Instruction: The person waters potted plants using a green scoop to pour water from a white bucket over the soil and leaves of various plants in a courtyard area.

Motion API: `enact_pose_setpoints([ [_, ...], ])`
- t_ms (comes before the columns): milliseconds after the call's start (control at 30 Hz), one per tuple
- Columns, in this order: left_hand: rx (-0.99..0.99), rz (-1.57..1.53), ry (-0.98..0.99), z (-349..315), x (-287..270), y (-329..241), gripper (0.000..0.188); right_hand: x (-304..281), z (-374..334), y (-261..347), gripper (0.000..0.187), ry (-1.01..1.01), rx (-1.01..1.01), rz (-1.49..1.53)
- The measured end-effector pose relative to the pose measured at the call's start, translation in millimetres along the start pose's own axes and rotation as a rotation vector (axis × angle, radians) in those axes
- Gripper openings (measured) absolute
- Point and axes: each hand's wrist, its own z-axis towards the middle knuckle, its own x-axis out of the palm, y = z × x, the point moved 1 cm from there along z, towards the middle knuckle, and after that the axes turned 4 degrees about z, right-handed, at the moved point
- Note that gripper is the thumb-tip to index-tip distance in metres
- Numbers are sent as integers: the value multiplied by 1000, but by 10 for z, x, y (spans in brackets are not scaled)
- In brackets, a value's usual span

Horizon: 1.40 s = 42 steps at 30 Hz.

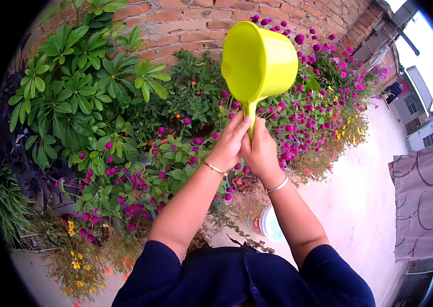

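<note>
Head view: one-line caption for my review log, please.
Both hands, left hand and right hand, grip the handle of a yellow-green plastic dipper raised over magenta flowers by a brick wall.

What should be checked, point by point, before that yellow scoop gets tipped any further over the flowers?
1. Both hands on the handle: left hand and right hand grip it: ok.
2. Yellow plastic scoop with a long handle raised over the magenta flowers: ok.
3. Water left inside the scoop: cannot tell.
4. Scoop clear of the red brick wall: ok.
5. White round bucket below, free of the arms: ok.
</note>
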Motion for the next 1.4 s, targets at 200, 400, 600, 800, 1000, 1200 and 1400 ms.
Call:
enact_pose_setpoints([
  [200, -506, 94, 227, -713, 1155, 1877, 42, -1123, -2065, -1108, 23, -136, 506, 553],
  [400, -1193, 91, 84, -1853, 1424, 4420, 25, -1351, -4160, -2503, 13, -266, 1112, 657],
  [600, -1660, 56, -11, -2414, 928, 6137, 30, -821, -5500, -3766, 26, -15, 1639, 892],
  [800, -1512, -165, -448, -2305, 324, 7164, 29, -291, -5509, -4736, 28, 237, 1384, 246],
  [1000, -1567, -79, -504, -2234, -230, 7702, 29, 303, -5740, -5287, 27, 316, 1442, 289],
  [1200, -1592, 3, -414, -2282, -896, 7916, 26, 674, -5727, -5613, 28, 301, 1726, 904],
  [1400, -1663, 180, -259, -2354, -263, 7553, 20, 521, -6278, -5132, 26, -245, 1744, 890],
])
